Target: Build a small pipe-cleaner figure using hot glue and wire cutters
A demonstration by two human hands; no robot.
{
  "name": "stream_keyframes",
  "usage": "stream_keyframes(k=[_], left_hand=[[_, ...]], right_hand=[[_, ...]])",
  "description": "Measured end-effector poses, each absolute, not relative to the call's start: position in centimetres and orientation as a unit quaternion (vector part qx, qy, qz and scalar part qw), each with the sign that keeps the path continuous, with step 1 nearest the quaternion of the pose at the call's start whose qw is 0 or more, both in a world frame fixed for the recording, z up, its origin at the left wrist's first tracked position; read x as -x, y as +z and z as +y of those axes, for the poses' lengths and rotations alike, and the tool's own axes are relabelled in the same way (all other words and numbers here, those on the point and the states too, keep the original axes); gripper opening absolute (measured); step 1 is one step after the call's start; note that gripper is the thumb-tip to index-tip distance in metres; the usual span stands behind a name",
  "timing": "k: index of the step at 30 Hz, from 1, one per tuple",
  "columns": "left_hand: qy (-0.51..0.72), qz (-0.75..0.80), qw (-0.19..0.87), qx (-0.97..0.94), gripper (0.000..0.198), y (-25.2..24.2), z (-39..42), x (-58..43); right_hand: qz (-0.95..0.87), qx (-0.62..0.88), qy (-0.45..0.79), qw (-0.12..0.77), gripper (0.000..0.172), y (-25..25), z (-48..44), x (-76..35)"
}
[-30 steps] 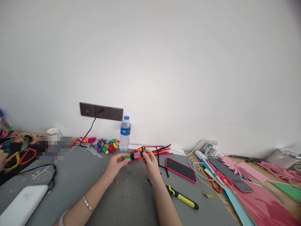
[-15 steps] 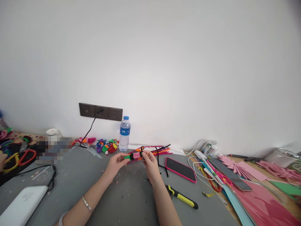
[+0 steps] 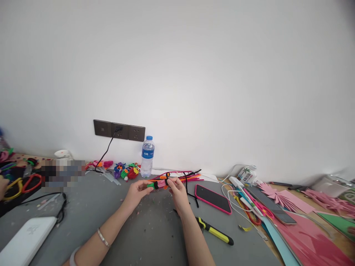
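Between my two hands is a small pipe cleaner figure (image 3: 161, 183) in green, black, pink and orange, held level above the grey table mat. My left hand (image 3: 139, 190) pinches its green end. My right hand (image 3: 177, 188) closes thumb and fingers on the other end, at a black band. Behind the right hand lie loose pipe cleaners (image 3: 194, 178) in orange, pink and black. Several finished-looking pipe cleaner figures (image 3: 128, 172) sit by the wall, left of a water bottle (image 3: 147, 159).
A pink-cased phone (image 3: 213, 199) and a yellow-black glue gun or cutter-like tool (image 3: 216, 235) lie right of my arms. A white power bank (image 3: 29, 238) is at left. Paper sheets (image 3: 313, 236) and cables crowd the right; scissors (image 3: 31, 183) and another person's hand (image 3: 3, 187) are far left.
Both hands keep their grip on the figure, which has shifted or turned only very slightly. The rest of the table looks the same.
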State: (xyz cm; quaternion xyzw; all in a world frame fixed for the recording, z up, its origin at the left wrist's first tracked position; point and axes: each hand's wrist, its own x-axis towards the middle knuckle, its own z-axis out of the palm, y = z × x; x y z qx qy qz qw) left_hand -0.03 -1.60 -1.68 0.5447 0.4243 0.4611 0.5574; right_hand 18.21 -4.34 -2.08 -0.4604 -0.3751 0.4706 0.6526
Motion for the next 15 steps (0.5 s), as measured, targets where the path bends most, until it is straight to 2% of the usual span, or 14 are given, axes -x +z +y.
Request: stream_keyframes(k=[15], left_hand=[[0.463, 0.425, 0.548, -0.552, 0.036, -2.01, -1.46, 0.13]], right_hand=[[-0.383, 0.463, 0.463, 0.652, 0.037, -2.12, -4.31, -18.15]])
